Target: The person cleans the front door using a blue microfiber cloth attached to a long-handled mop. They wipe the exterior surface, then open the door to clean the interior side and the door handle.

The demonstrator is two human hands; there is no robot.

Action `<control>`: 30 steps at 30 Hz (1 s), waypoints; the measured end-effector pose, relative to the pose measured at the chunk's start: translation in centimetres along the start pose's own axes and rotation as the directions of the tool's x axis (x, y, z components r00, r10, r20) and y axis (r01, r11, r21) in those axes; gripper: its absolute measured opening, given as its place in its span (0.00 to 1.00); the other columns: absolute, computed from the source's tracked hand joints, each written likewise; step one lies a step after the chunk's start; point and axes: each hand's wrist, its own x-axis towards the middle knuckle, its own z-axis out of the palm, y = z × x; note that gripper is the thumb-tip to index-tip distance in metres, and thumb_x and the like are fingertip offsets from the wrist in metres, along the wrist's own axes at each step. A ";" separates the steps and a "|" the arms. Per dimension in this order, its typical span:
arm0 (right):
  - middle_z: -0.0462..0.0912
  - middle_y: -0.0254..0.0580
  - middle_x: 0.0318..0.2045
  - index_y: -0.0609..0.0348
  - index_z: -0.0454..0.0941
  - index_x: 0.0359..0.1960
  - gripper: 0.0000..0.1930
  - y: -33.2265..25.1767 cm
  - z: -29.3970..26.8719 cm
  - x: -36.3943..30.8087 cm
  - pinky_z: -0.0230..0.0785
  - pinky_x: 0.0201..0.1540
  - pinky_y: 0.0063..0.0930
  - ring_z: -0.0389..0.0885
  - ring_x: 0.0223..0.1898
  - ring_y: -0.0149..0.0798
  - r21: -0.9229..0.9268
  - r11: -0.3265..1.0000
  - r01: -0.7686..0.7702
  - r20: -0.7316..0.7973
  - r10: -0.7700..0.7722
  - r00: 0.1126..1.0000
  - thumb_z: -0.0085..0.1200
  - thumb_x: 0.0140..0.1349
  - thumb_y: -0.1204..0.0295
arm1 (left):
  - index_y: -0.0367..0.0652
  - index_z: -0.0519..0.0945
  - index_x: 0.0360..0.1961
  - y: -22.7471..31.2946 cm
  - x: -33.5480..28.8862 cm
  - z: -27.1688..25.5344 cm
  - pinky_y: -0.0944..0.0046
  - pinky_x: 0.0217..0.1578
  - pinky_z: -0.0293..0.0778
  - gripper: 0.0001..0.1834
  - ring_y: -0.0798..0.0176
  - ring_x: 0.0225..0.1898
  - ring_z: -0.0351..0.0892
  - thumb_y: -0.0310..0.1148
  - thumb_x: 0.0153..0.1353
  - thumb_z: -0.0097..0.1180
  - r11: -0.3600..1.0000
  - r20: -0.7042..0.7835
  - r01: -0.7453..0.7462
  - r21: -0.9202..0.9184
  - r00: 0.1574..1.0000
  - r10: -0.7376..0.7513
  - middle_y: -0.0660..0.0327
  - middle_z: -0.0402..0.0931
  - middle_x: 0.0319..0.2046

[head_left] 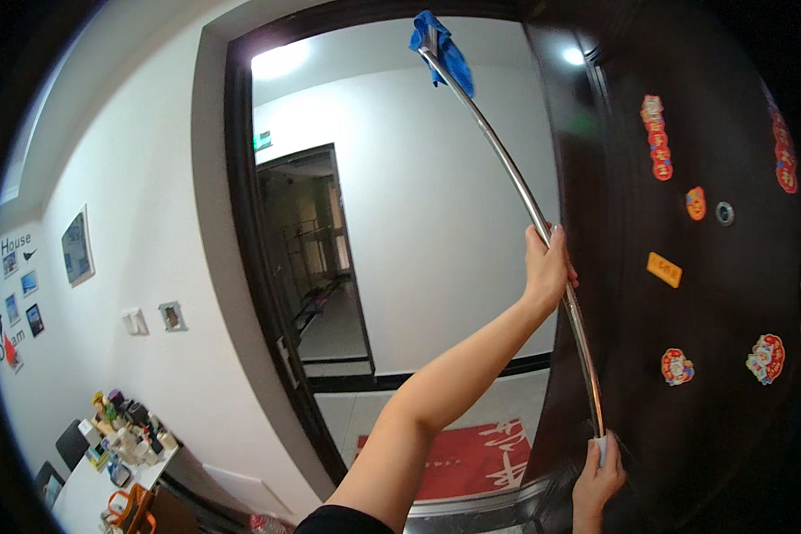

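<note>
A long, shiny metal pole (507,160) slants up across the open doorway, with a blue cloth (452,64) bunched over its upper end. That cloth is at the top of the dark door frame (240,178); whether it touches the frame I cannot tell. My left hand (548,265) is wrapped round the middle of the pole, arm stretched out. Lower down, my right hand (600,472) closes on the pole's bottom end, where a pale grip (603,449) shows between the fingers.
A dark door (712,294) with red and orange stickers stands open on the right. Beyond the threshold lies a red doormat (472,463). Light switches (134,321) are on the left wall. At lower left, bottles and an orange-handled bag (133,509) crowd a white table (84,498).
</note>
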 end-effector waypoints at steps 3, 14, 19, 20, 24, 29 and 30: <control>0.79 0.53 0.30 0.68 0.72 0.45 0.14 -0.5 2.5 -3.1 0.69 0.32 0.34 0.79 0.31 0.47 0.131 0.983 -0.129 0.164 0.107 0.981 0.50 0.59 0.72 | 0.44 0.55 0.42 0.1 -2.4 -5.9 0.63 0.11 0.68 0.13 0.64 0.11 0.65 0.41 0.66 0.37 0.993 -0.049 0.083 -0.078 0.995 -0.087 0.60 0.63 0.19; 0.66 0.31 0.15 0.67 0.73 0.39 0.17 -11.4 14.8 -11.5 0.53 0.13 0.16 0.61 0.13 0.22 0.498 0.284 -0.820 0.860 -0.038 0.509 0.44 0.65 0.62 | 0.39 0.56 0.42 8.2 -4.9 -23.8 0.66 0.09 0.71 0.12 0.67 0.12 0.69 0.31 0.64 0.44 0.944 -0.285 -0.002 0.330 0.953 0.101 0.60 0.64 0.21; 0.65 0.32 0.15 0.64 0.71 0.36 0.19 -20.8 19.0 -12.3 0.49 0.09 0.17 0.59 0.10 0.23 0.406 0.080 -0.910 0.880 -0.304 0.366 0.40 0.66 0.57 | 0.29 0.57 0.52 15.2 -3.1 -30.0 0.68 0.12 0.71 0.22 0.67 0.17 0.72 0.31 0.62 0.47 0.671 -0.362 0.069 0.738 0.880 0.307 0.56 0.69 0.24; 0.65 0.32 0.14 0.64 0.71 0.35 0.20 -22.5 19.7 -12.2 0.49 0.09 0.17 0.59 0.10 0.23 0.388 0.066 -0.919 0.879 -0.325 0.348 0.40 0.66 0.56 | 0.25 0.60 0.48 16.3 -2.5 -30.9 0.61 0.18 0.74 0.20 0.58 0.20 0.77 0.29 0.61 0.49 0.556 -0.364 0.089 0.827 0.838 0.407 0.47 0.75 0.24; 0.63 0.30 0.12 0.62 0.71 0.30 0.24 -28.4 21.6 -12.1 0.50 0.10 0.17 0.59 0.10 0.23 0.322 0.133 -0.937 0.886 -0.391 0.249 0.38 0.66 0.51 | 0.27 0.61 0.47 19.6 -1.5 -36.5 0.51 0.35 0.73 0.19 0.43 0.36 0.77 0.28 0.60 0.49 0.242 -0.250 0.124 0.962 0.757 0.604 0.38 0.74 0.33; 0.65 0.31 0.11 0.58 0.66 0.20 0.30 -31.1 23.7 -15.9 0.53 0.12 0.18 0.63 0.11 0.25 0.443 0.409 -0.798 0.890 -0.312 0.334 0.35 0.62 0.42 | 0.27 0.58 0.49 19.7 -3.1 -39.9 0.49 0.36 0.73 0.20 0.39 0.36 0.77 0.29 0.60 0.47 0.091 -0.232 0.222 0.971 0.778 0.583 0.38 0.75 0.32; 0.65 0.31 0.11 0.58 0.66 0.20 0.30 -31.1 24.0 -16.8 0.54 0.13 0.19 0.63 0.11 0.25 0.448 0.433 -0.782 0.889 -0.306 0.340 0.35 0.62 0.42 | 0.28 0.58 0.49 19.5 -3.8 -40.3 0.49 0.36 0.73 0.21 0.39 0.35 0.77 0.29 0.60 0.47 0.079 -0.232 0.229 0.970 0.784 0.576 0.38 0.75 0.32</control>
